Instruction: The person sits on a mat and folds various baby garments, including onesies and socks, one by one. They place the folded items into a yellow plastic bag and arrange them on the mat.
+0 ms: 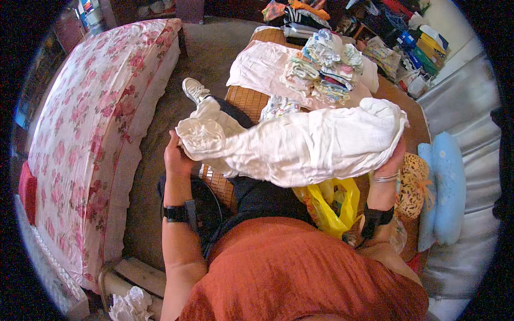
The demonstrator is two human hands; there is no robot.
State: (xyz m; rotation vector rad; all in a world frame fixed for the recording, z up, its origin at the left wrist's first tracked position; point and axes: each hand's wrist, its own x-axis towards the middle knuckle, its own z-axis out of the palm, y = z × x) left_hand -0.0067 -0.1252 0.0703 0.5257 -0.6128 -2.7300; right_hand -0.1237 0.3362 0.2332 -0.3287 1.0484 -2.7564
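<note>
A white cloth piece (317,144), perhaps a small garment, is stretched sideways above my lap. My left hand (178,157) grips its gathered, bunched end, with the thumb at the edge and the other fingers partly covered. At the opposite end my right hand (391,160) supports the cloth from beneath; its fingers are hidden by the fabric. Part of the cloth hangs beyond my left hand, over my leg. Just past the cloth's upper edge lies a small folded printed cloth (280,107). Farther off, a pile of folded baby-sized cloths (327,70) rests on a pale pink sheet (257,64).
I sit on a bed with a woven mat (241,96). Close to my right are a yellow plastic bag (341,204), a leopard-print bundle (411,184) and a light blue pillow (447,188). Across the floor, a floral-covered bed (100,120) stands left. Folded clothes (305,20) lie at the back.
</note>
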